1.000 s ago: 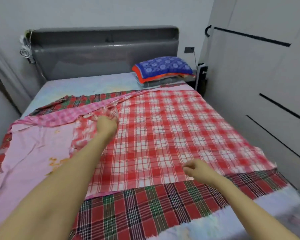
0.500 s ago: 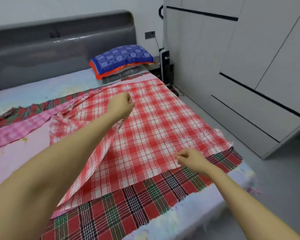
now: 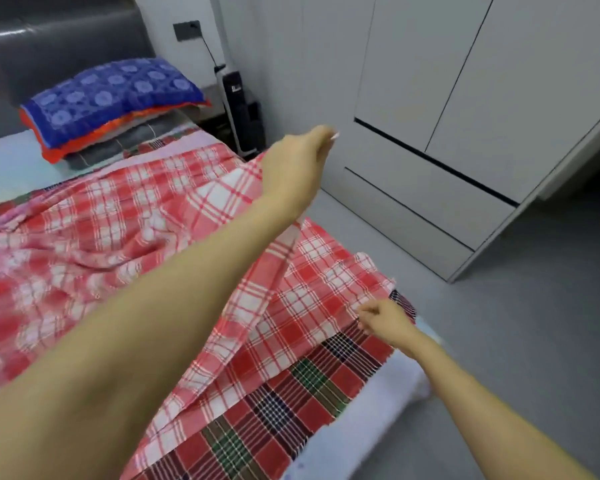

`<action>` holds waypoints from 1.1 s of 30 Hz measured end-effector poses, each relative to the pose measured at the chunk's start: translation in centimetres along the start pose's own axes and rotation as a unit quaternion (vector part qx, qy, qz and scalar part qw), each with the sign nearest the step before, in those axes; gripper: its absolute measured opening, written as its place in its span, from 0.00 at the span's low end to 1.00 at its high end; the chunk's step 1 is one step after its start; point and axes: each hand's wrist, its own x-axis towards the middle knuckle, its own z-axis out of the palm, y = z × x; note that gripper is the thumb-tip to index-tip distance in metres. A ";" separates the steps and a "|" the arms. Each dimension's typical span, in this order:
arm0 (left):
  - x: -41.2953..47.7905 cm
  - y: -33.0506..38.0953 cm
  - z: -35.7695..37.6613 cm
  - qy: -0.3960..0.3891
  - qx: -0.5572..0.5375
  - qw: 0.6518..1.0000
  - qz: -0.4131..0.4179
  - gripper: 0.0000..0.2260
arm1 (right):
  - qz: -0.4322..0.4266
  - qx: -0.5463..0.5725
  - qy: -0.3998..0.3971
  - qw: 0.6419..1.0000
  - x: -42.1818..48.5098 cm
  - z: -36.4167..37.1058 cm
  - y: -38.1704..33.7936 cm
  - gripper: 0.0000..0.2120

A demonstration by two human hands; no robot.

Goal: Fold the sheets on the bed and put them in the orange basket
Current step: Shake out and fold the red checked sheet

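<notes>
While the checked sheet (image 3: 118, 216) hangs from my left hand (image 3: 297, 164): I judge this to be the first fold, with the left side meant to go over to the right edge of the bed (image 3: 371, 403).
Doing it well: bring the lifted edge down onto the edge my right hand (image 3: 385, 320) pins, corner to corner. Hold the cloth taut between both hands so the slack bunched on the left is not trapped in the fold.
Watch for: the darker plaid sheet (image 3: 291, 393) lies underneath, touching the checked one, and could drag along if I pinch too deep.
Left hand: raised over the far right side of the bed, arm stretched across my view, fingers curled, the cloth rising up to it. The grip itself is hidden behind the hand, but I take it to be holding the edge.
Right hand: low at the near right corner, fingers pinched on the checked sheet's edge, forearm coming in from the near right.
Sheets: both are on the bed. The checked one is rumpled and half lifted; the plaid one is flat beneath it, showing along the near edge.
Basket: not in view, so I cannot tell where the folded sheet must go.
Around: a blue pillow (image 3: 111, 95) sits far left by the headboard (image 3: 66, 39), and a white wardrobe (image 3: 465, 98) stands right, across the grey floor (image 3: 534, 341).
</notes>
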 end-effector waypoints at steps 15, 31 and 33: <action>-5.8 -2.2 26.2 -0.192 -0.011 0.937 -0.290 0.11 | 0.168 0.028 0.048 0.984 19.2 -6.3 15.7 0.09; -9.4 -3.0 32.5 -0.154 -0.162 0.812 -0.539 0.06 | 0.236 -0.144 0.122 0.953 30.7 -5.6 18.7 0.14; -9.3 -3.3 31.3 -0.129 -0.174 0.797 -0.564 0.06 | 0.163 -0.130 0.150 0.966 29.8 -5.9 17.9 0.13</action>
